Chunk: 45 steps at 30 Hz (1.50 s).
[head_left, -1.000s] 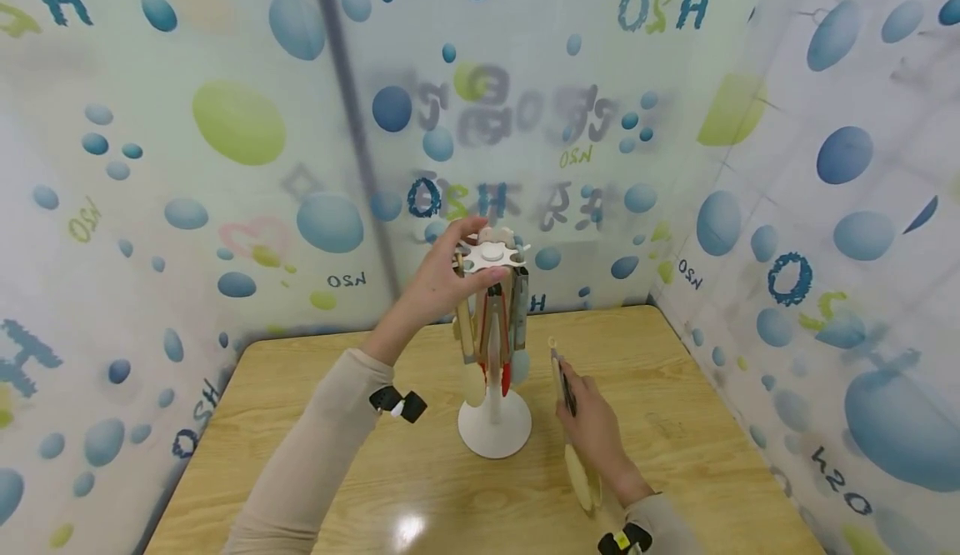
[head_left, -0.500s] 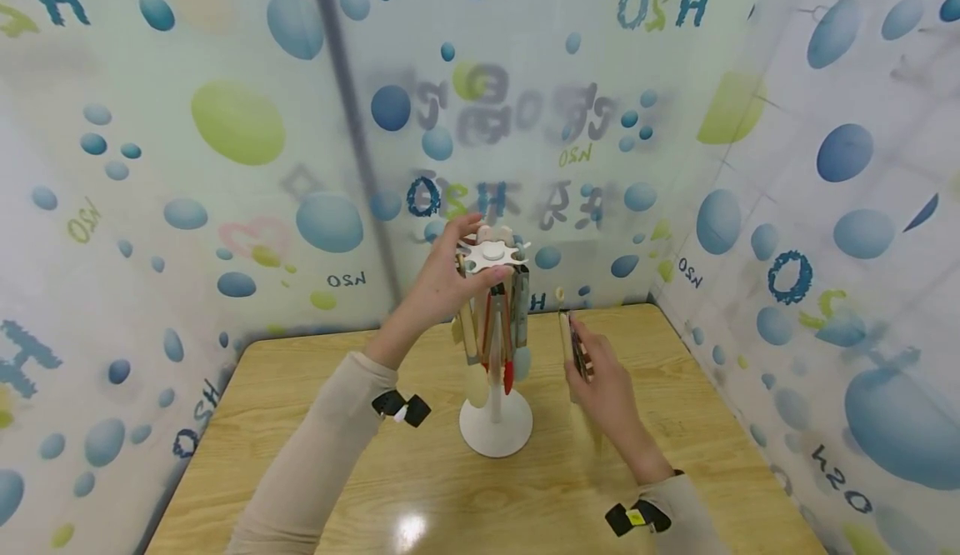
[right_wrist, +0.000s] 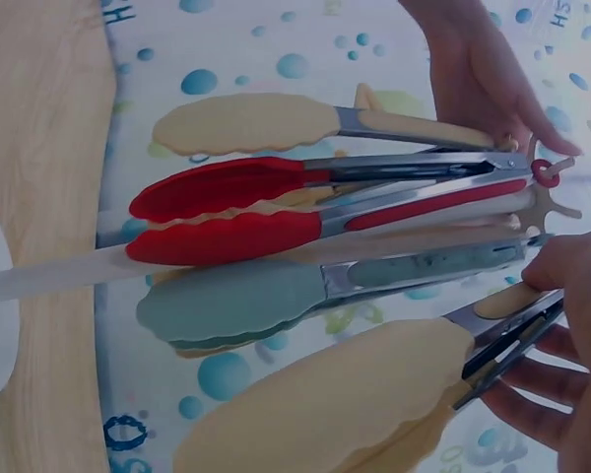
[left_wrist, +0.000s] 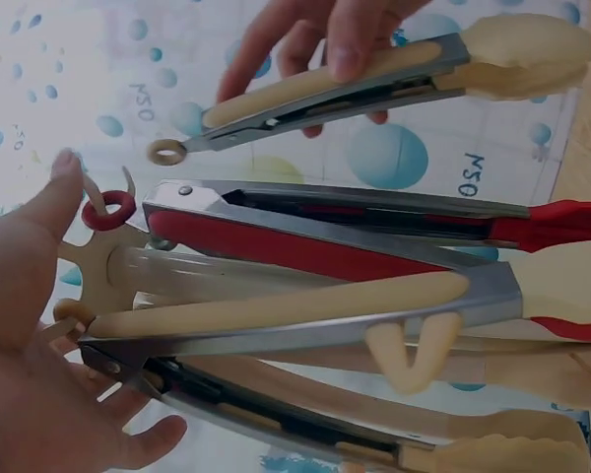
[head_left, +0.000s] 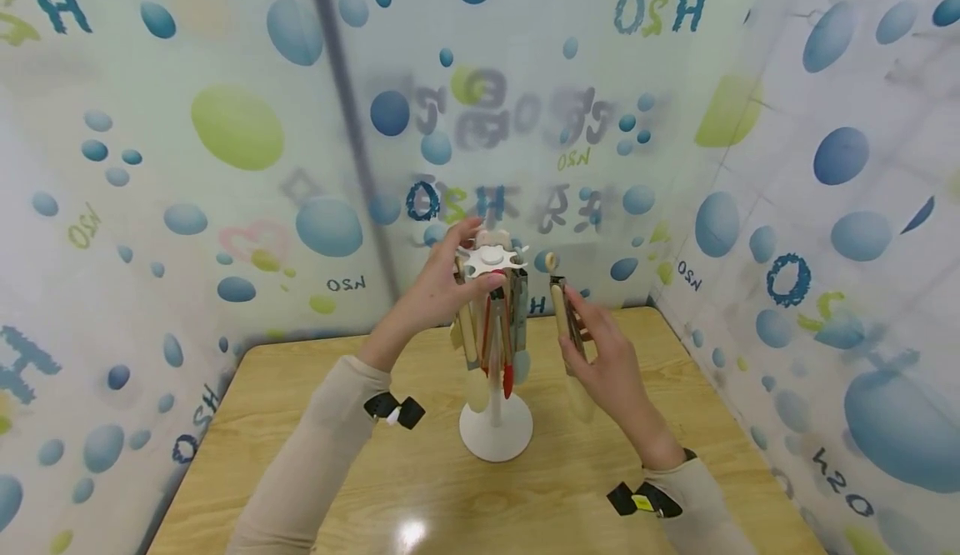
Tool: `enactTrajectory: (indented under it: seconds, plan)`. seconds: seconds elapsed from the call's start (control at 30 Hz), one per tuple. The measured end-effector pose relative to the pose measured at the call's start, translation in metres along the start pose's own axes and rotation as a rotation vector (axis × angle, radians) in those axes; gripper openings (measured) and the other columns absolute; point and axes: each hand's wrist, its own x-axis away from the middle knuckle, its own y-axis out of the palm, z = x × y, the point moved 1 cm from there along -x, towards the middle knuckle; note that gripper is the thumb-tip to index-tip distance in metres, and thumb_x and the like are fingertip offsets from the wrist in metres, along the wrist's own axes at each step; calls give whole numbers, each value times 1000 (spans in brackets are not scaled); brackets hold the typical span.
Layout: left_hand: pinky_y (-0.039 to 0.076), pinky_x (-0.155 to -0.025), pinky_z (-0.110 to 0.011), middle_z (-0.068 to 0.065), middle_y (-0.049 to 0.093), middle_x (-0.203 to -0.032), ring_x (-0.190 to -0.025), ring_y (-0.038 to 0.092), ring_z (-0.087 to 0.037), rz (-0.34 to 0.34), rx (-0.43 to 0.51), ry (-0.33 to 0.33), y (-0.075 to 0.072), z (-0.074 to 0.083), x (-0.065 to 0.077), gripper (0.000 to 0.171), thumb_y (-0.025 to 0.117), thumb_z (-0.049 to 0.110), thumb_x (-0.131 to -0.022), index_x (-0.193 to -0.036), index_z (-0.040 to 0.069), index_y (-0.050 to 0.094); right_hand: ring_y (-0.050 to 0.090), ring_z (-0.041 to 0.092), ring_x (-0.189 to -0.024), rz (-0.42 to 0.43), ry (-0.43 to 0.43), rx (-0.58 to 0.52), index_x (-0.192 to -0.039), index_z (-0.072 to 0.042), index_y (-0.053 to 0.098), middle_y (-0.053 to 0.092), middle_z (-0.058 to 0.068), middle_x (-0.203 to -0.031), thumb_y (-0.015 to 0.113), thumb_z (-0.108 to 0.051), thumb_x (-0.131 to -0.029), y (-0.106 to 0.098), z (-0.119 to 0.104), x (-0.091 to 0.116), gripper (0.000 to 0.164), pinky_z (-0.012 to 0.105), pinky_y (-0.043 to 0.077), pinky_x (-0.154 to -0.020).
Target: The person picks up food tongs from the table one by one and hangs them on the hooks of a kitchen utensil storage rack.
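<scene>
My left hand (head_left: 438, 288) holds the hooked white top (head_left: 491, 262) of an upright utensil stand, thumb on the near side, fingers behind. To its right, my right hand (head_left: 609, 363) grips beige-tipped tongs (left_wrist: 532, 54) by the handles, ring end up. That pull ring (head_left: 551, 262) is level with the stand's hooks and apart from them. On the stand hang red tongs (right_wrist: 227, 246), pale green tongs (right_wrist: 236, 301) and beige tongs (left_wrist: 305, 305), tips down. A red ring (left_wrist: 108, 210) loops over one hook. The left fingertips are partly hidden in the head view.
The stand's round white base (head_left: 495, 442) rests on a wooden table (head_left: 360, 472). Behind and to the right, patterned curtain walls (head_left: 247, 230) rise at the table's edges. A small pale pink figure (head_left: 493, 238) shows just behind the stand's top.
My right hand has lifted the tongs from low over the table to the height of the stand's hooks, lately drifting slightly left. The left hand stays on the stand's top.
</scene>
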Motion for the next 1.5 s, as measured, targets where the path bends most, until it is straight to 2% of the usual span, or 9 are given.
enactTrajectory:
  seconds: [0.13, 0.43, 0.6, 0.87, 1.1, 1.33, 1.5]
  plan:
    - [40, -106, -55, -11, 37, -150, -135, 38, -28, -3, 5, 11, 0, -1, 0, 84, 68, 39, -92, -158, 21, 19, 63, 21, -89, -9, -26, -6, -149, -11, 45, 62, 14, -115, 74, 5, -82, -1, -7, -6, 75, 34, 59, -68]
    - [40, -104, -53, -9, 38, -148, -133, 37, -26, 50, 64, -5, 3, 3, 2, 93, 70, 58, -84, -156, 24, 22, 64, 22, -90, -26, -59, -18, -148, -9, 46, 61, 15, -123, 74, 5, -81, -1, -15, -13, 74, 34, 60, -68]
    - [42, -100, -51, -8, 38, -146, -132, 36, -25, 77, 53, -20, 7, 5, 4, 91, 71, 55, -85, -156, 26, 22, 64, 22, -91, -43, -67, -6, -147, -11, 47, 61, 15, -123, 74, 3, -81, 2, -15, -16, 73, 36, 59, -67]
    - [44, -100, -53, -9, 38, -147, -133, 35, -25, 94, 26, -33, 10, 5, 7, 90, 69, 56, -86, -156, 28, 20, 64, 22, -89, -63, -81, -11, -147, -9, 47, 61, 15, -122, 74, 2, -81, 8, -13, -14, 72, 35, 59, -66]
    - [41, -104, -57, -9, 38, -149, -135, 35, -26, 106, 22, -30, 10, 3, 7, 92, 70, 57, -85, -156, 27, 20, 64, 22, -91, -82, -71, -59, -148, -10, 45, 61, 13, -121, 74, 1, -81, 17, -12, -10, 73, 35, 59, -66]
    - [39, -107, -59, -10, 38, -149, -138, 34, -28, 146, 12, -32, 15, 2, 7, 100, 66, 72, -78, -156, 29, 21, 66, 23, -91, -83, -58, -96, -150, -8, 41, 61, 15, -123, 72, 1, -82, 25, -11, -8, 75, 31, 59, -69]
    - [41, -105, -58, -10, 39, -147, -136, 35, -27, 163, 21, -37, 16, 3, 7, 98, 65, 74, -78, -155, 32, 22, 68, 25, -90, -88, -47, -113, -151, -6, 37, 59, 17, -129, 73, 2, -82, 32, -11, -7, 78, 36, 60, -68]
